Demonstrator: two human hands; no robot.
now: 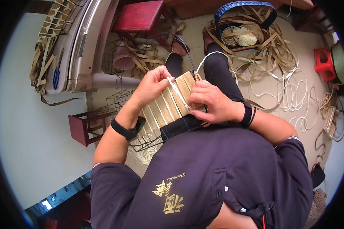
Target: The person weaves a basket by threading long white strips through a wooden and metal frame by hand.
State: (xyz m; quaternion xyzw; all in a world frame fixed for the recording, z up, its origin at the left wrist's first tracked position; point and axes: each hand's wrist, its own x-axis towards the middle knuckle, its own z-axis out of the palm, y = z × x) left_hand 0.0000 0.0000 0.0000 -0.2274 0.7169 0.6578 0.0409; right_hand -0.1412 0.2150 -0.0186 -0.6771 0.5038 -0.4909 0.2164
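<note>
Wire basket (167, 107), its side faced with tan strips (185, 86) and crossed by white cord (177, 92), sits tilted just in front of the dark shirt (233, 156). The left hand (153, 87) has its grip pinched on the cord; the right hand (215, 102) has its grip closed at the basket's right edge, where the cord reaches its fingertips. Loose cord loops over the floor (260, 86), near a blue-banded container (242, 5) with a white ball of cord (246, 37).
</note>
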